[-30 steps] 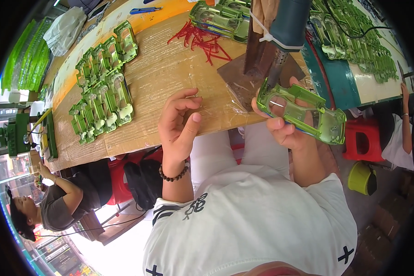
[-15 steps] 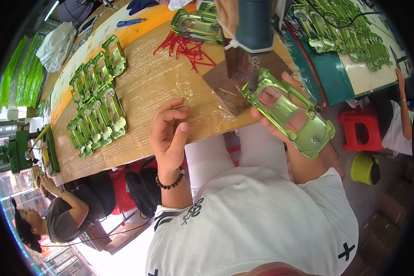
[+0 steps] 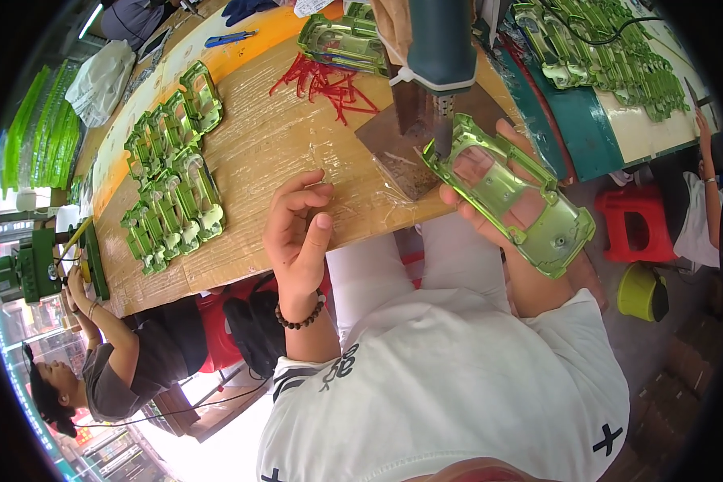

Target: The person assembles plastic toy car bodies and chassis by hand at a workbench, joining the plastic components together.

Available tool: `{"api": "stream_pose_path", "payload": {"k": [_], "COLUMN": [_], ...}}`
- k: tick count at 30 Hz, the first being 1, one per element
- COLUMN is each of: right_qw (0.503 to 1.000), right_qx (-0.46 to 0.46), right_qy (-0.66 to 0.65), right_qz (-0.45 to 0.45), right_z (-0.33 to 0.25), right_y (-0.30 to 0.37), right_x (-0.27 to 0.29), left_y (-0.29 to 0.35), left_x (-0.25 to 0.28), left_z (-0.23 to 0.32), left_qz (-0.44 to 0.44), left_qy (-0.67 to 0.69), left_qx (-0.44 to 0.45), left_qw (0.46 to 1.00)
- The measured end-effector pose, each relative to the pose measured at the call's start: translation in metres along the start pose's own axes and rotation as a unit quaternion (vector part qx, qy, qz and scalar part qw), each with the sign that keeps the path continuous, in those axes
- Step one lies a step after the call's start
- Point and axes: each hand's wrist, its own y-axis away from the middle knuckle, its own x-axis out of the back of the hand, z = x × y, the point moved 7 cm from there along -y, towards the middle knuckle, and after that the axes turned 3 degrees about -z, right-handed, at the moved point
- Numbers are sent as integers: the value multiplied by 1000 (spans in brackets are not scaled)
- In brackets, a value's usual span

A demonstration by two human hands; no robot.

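Note:
My right hand (image 3: 480, 223) grips a shiny green toy car body shell (image 3: 548, 234) from beneath, its fingers showing at both sides and through the window openings. The shell is tilted, with its far left end right at the metal nozzle (image 3: 443, 120) of a dark heat-gun-like tool (image 3: 442, 44), which points down. Whether nozzle and shell touch, I cannot tell. My left hand (image 3: 297, 233) is raised at the table's near edge, holding nothing, with its fingers loosely bent and apart. A dark bead bracelet circles that wrist.
Green car shells (image 3: 173, 213) stand in rows at the left of the table (image 3: 257, 145). Red strips (image 3: 329, 84) and another shell pile (image 3: 345, 44) lie further back, near a blue cutter (image 3: 230, 38). More shells (image 3: 598, 56) cover the right-hand bench. Co-workers sit at both sides.
The shell in my right hand has turned slightly, its near end shifting a little right. My left hand stays almost still. The co-worker at the left has moved their arms.

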Motion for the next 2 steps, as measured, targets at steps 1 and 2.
{"api": "stream_pose_path", "payload": {"k": [1,2], "right_qw": [1000,1000], "right_qx": [3,8], "right_qy": [7,14], "right_qz": [6,12], "right_z": [-2,-4], "right_y": [0,1], "right_x": [2,5], "left_y": [0,0], "left_x": [0,0], "left_z": [-1,0], "left_qz": [-2,-3], "left_qy": [3,3], "left_qx": [-1,-1], "left_qw": [1000,1000]}}
